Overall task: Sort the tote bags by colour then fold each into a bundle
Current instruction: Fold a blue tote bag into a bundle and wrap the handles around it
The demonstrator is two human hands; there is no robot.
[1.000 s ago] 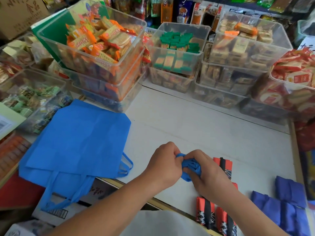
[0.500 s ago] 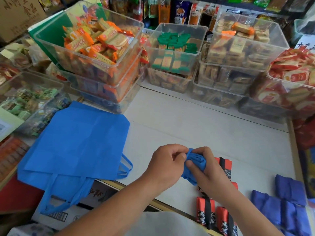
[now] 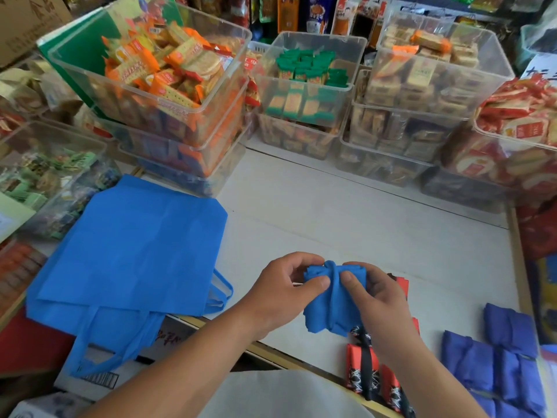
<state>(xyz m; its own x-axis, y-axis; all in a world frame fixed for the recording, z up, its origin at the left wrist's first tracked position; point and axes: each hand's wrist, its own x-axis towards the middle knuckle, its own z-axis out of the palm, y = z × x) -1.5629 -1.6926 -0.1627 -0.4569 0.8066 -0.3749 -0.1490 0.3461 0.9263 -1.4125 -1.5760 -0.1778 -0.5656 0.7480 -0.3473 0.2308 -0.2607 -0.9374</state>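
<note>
Head camera: we look down on a bright blue bundle (image 3: pixel 331 303), a tote folded into a thick, soft rectangle of matte, felt-like fabric, with a strap of the same cloth cinched round its middle. It sits between both hands over the near part of the white table (image 3: pixel 346 218); we cannot tell whether it rests on the surface or is lifted just off it. The left hand (image 3: pixel 280 294) grips its left end, fingers curled over the far edge and thumb pressed on top beside the strap. The right hand (image 3: pixel 381 300) grips the right end the same way, its thumb just across the strap.

Behind and below the right hand lie red bundles (image 3: pixel 361 372) banded with black straps, partly hidden by the blue bundle and the wrist. To the near right sit dark blue bundles (image 3: pixel 494 360), lumpy and squarish, side by side. On the left, flat blue tote bags (image 3: pixel 135 260) lie spread in a stack, handles hanging over the table's near edge. Along the far side stand stacked clear plastic bins (image 3: pixel 313 128) of wrapped snacks.
</note>
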